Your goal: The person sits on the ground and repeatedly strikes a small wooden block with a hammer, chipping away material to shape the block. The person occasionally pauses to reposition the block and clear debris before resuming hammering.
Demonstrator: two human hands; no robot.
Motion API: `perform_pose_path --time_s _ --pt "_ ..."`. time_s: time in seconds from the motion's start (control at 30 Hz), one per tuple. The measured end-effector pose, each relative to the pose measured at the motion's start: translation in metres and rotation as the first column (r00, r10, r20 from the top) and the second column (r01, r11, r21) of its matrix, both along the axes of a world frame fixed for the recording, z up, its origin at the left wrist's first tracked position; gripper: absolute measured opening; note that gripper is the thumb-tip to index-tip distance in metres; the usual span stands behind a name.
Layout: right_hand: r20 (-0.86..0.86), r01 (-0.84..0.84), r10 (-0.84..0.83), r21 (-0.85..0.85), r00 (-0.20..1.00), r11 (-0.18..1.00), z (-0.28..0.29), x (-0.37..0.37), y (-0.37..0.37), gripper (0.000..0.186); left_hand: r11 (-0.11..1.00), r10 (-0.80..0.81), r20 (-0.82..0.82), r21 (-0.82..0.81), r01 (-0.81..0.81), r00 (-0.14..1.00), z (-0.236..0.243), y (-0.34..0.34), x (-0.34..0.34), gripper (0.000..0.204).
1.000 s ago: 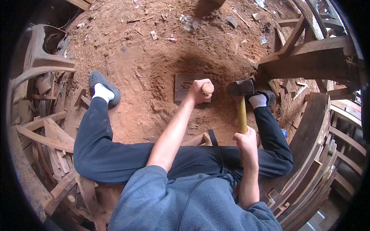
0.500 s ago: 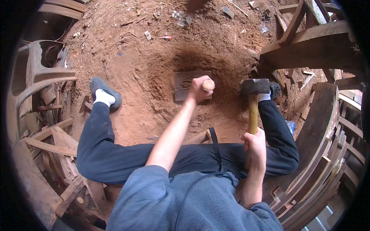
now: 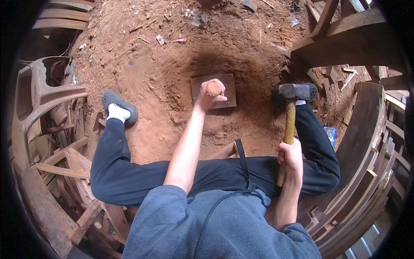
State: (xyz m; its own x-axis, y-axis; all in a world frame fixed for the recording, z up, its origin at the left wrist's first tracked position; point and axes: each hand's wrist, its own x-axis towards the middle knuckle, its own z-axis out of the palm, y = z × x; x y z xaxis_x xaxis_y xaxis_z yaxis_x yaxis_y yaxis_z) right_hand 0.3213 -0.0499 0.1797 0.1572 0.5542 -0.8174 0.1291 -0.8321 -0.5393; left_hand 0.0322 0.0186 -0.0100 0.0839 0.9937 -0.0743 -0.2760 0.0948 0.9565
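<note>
My left hand is closed around an upright tool whose round wooden handle end faces up. The tool's lower end is hidden under my fist. Below that hand, a flat brown board lies on the ground, partly covered by the fist. My right hand grips a hammer by its yellow handle. Its dark, blocky metal head points away from me, in front of my right shoe, well to the right of the board.
My legs are spread around the board on reddish, debris-strewn ground. A brown chair-like frame and wood offcuts stand at left. Curved timbers line the right side, with a heavy wooden frame at far right.
My left hand has shifted left across the board with the upright tool. The hammer stays in my right hand, off to the right. The view has shifted slightly.
</note>
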Motion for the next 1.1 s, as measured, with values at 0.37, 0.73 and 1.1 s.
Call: perform_pose_path --time_s 0.37,0.73,1.1 --pt "0.018 -0.026 0.026 -0.021 0.999 0.999 -0.001 -0.005 -0.001 0.013 0.98 0.174 -0.483 0.166 -0.105 0.858 0.015 -0.002 0.055 0.018" --pt "0.003 -0.146 0.146 0.044 0.989 0.988 -0.002 -0.017 0.003 0.014 0.998 0.038 -0.13 0.063 -0.03 0.991 0.001 0.001 0.019 0.028" --pt "-0.036 -0.052 0.054 0.061 0.998 0.997 -0.007 -0.001 -0.011 0.013 0.997 0.075 0.349 -0.02 -0.072 0.934 -0.001 -0.014 -0.02 0.033"
